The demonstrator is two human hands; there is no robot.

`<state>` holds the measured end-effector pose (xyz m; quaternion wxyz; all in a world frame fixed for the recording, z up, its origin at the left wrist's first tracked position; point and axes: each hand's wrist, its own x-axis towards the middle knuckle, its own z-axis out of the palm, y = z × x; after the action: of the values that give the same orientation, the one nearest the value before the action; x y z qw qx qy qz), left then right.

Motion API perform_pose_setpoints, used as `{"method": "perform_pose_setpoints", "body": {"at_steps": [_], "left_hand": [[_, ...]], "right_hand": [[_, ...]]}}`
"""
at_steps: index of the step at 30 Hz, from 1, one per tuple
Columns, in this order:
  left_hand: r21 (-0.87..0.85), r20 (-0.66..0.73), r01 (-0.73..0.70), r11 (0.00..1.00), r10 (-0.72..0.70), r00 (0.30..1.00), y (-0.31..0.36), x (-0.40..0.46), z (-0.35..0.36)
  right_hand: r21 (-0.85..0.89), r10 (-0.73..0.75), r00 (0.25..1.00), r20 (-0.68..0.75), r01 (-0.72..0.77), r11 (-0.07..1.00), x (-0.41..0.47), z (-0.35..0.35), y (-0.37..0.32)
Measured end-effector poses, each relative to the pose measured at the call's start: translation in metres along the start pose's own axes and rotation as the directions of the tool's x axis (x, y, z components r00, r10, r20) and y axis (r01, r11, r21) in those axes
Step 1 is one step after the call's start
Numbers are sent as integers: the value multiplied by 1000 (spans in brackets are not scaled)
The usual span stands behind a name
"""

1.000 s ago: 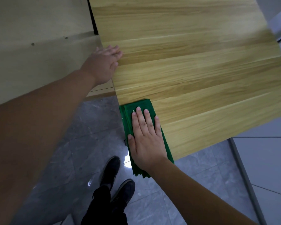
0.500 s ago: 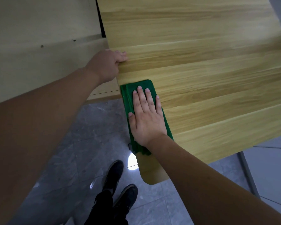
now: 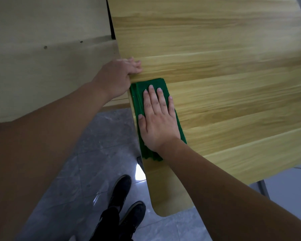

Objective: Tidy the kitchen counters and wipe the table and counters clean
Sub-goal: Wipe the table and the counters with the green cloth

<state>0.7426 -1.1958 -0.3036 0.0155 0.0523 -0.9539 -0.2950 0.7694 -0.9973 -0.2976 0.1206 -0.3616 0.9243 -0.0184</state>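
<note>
Head view: table (image 3: 224, 54) being wiped along its 9 o'clock edge.
A green cloth (image 3: 137, 94) is pressed flat under the straight-fingered right hand (image 3: 157, 120); the edge is gripped at 10 o'clock by the curled left hand (image 3: 119, 75). Wiping seems under way; most of the top, toward 1 o'clock, is judged still undone, and no counters are seen.

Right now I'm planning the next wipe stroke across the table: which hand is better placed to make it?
Right. The right hand lies flat on the green cloth on the table, fingers straight. The left hand grips the table's edge, steadying it.
</note>
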Motion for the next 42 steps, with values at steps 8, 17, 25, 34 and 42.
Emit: {"method": "perform_pose_setpoints", "body": {"at_steps": [8, 17, 25, 34, 42], "left_hand": [[114, -58, -22, 993, 28, 998, 32, 13, -6], [352, 472, -549, 758, 363, 803, 85, 28, -4], [382, 737, -460, 801, 36, 674, 123, 50, -19], [281, 778, -435, 856, 63, 626, 272, 53, -23], [195, 794, -578, 792, 218, 568, 459, 58, 29]], "right_hand": [[154, 64, 995, -82, -51, 987, -35, -13, 13], [334, 478, 872, 109, -485, 808, -60, -40, 31], [566, 482, 808, 339, -585, 581, -63, -69, 39], [537, 647, 700, 303, -686, 491, -150, -144, 125], [516, 794, 573, 203, -752, 410, -284, -195, 239]]}}
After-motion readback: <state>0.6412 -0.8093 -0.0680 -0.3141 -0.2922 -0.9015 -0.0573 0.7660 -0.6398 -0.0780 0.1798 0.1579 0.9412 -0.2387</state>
